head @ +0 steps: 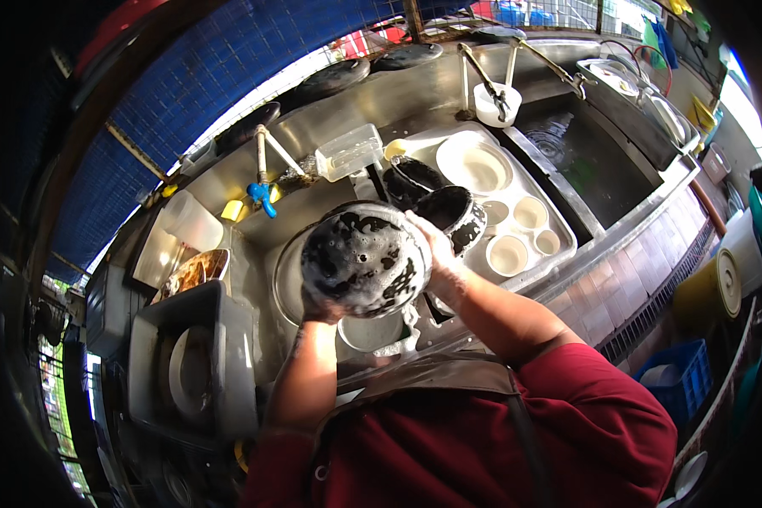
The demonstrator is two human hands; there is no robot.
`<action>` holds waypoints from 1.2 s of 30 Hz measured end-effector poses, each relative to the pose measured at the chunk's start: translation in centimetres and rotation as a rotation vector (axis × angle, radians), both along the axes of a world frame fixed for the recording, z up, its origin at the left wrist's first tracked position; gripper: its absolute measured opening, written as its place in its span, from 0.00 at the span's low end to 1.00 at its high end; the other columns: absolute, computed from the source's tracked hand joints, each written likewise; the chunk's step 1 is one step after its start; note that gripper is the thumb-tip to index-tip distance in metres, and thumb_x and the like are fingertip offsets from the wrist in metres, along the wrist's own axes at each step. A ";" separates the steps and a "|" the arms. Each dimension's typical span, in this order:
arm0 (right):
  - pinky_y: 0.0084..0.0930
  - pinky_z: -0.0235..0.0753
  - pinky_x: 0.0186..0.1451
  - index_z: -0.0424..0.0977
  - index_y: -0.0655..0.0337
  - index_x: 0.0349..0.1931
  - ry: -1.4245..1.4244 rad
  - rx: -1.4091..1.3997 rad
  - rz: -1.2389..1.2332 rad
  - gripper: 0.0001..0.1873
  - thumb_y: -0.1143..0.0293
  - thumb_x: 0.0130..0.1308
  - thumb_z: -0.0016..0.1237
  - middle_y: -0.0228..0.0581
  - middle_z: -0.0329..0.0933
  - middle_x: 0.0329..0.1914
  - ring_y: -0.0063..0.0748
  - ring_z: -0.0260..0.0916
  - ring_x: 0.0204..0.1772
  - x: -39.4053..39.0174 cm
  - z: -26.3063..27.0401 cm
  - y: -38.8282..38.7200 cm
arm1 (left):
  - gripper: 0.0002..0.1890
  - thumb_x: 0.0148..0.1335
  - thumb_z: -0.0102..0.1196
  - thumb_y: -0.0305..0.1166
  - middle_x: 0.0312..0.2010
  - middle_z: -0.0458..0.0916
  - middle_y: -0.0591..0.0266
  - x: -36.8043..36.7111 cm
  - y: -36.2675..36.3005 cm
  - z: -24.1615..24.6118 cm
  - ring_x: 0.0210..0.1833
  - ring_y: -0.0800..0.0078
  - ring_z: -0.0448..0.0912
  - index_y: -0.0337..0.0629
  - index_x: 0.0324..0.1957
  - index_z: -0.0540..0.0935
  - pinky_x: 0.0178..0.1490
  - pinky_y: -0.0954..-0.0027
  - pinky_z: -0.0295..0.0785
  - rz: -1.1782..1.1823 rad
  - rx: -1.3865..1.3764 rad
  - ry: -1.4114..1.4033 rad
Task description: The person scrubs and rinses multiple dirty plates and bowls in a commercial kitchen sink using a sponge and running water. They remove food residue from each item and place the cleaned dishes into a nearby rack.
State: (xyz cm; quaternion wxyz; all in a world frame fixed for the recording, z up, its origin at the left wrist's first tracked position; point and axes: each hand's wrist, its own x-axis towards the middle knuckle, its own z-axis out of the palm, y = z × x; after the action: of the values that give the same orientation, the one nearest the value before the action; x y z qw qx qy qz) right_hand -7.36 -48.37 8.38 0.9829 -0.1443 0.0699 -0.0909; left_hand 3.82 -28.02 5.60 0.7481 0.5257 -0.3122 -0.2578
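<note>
Between my two hands I hold a dark round bowl (365,257) streaked with white soap suds, raised over the sink. My left hand (320,306) grips its lower left edge, the fingers mostly hidden beneath. At its upper right rim is my right hand (437,249). Below the held vessel, a large round basin (286,279) and a pale round dish (371,331) show in part. Just right of my right hand lies a black sudsy pot (447,209) on a pale tray (555,232), with another black vessel (409,178) behind it.
Several white bowls and cups (507,255) stand on the tray. A blue-handled tap (261,198) and clear plastic container (350,152) are behind the sink. Water fills the right basin (571,152). At left, a grey tub (232,355) holds a dish; nearby stands a translucent container (192,221).
</note>
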 end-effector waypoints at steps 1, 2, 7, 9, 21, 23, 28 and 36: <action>0.33 0.76 0.44 0.80 0.60 0.40 0.266 -0.389 -0.229 0.17 0.54 0.68 0.51 0.38 0.82 0.34 0.35 0.77 0.37 -1.0 1.7 -1.5 | 0.28 0.73 0.40 0.49 0.64 0.69 0.55 -0.2 -0.3 0.0 0.59 0.57 0.72 0.41 0.66 0.67 0.62 0.58 0.68 0.110 0.243 -0.150; 0.30 0.74 0.38 0.80 0.59 0.35 0.473 -1.139 -0.470 0.15 0.57 0.69 0.49 0.37 0.78 0.26 0.31 0.76 0.32 -2.1 3.3 -3.1 | 0.28 0.72 0.42 0.51 0.59 0.73 0.57 -0.4 -0.4 0.2 0.53 0.61 0.75 0.41 0.64 0.69 0.55 0.62 0.71 0.170 0.449 -0.106; 0.27 0.69 0.29 0.77 0.59 0.25 0.375 -1.473 -0.559 0.09 0.64 0.59 0.56 0.35 0.75 0.20 0.30 0.68 0.22 -11.2 9.2 -8.9 | 0.27 0.68 0.52 0.53 0.49 0.80 0.56 -0.3 3.0 2.0 0.40 0.66 0.83 0.44 0.58 0.74 0.40 0.66 0.79 0.099 0.515 0.205; 0.28 0.67 0.26 0.78 0.61 0.24 0.581 -2.027 -0.817 0.10 0.65 0.60 0.56 0.39 0.69 0.14 0.27 0.66 0.19 -13.9 10.2 -10.6 | 0.25 0.68 0.52 0.52 0.48 0.81 0.57 -0.3 5.5 1.7 0.39 0.66 0.83 0.44 0.56 0.76 0.39 0.67 0.79 0.139 0.592 0.238; 0.51 0.71 0.36 0.75 0.61 0.36 1.093 -2.233 -0.916 0.19 0.52 0.69 0.41 0.58 0.78 0.32 0.61 0.76 0.35 -14.1 -10.2 -22.8 | 0.13 0.70 0.52 0.36 0.39 0.81 0.65 -2.0 13.1 3.5 0.41 0.76 0.79 0.39 0.49 0.80 0.41 0.73 0.75 0.189 0.497 -0.016; 0.45 0.71 0.36 0.71 0.62 0.35 0.887 -2.010 -0.914 0.22 0.50 0.73 0.38 0.55 0.76 0.28 0.56 0.75 0.32 -13.9 -12.9 -22.2 | 0.16 0.71 0.51 0.39 0.46 0.82 0.65 -1.7 14.3 4.8 0.47 0.75 0.79 0.40 0.53 0.78 0.47 0.73 0.74 0.174 0.523 -0.507; 0.29 0.62 0.35 0.67 0.63 0.29 0.612 -1.699 -0.881 0.21 0.55 0.75 0.41 0.37 0.61 0.23 0.28 0.55 0.29 -12.1 -14.7 -20.1 | 0.15 0.68 0.56 0.37 0.40 0.83 0.65 -0.7 19.0 7.8 0.44 0.78 0.78 0.36 0.48 0.81 0.51 0.73 0.73 0.384 0.509 -0.296; 0.30 0.70 0.43 0.74 0.62 0.42 0.351 -1.910 -0.899 0.13 0.61 0.73 0.43 0.42 0.75 0.35 0.36 0.71 0.37 -9.5 -5.6 -10.3 | 0.21 0.66 0.58 0.46 0.45 0.82 0.61 2.8 34.8 10.8 0.49 0.74 0.77 0.38 0.51 0.80 0.52 0.71 0.70 0.690 0.898 -0.202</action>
State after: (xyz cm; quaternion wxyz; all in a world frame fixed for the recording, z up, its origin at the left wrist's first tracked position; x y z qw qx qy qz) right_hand -16.90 -58.71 2.75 0.3155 -0.8261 0.1569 -0.4397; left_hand 6.63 6.80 16.41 0.4588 0.8854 -0.0521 -0.0546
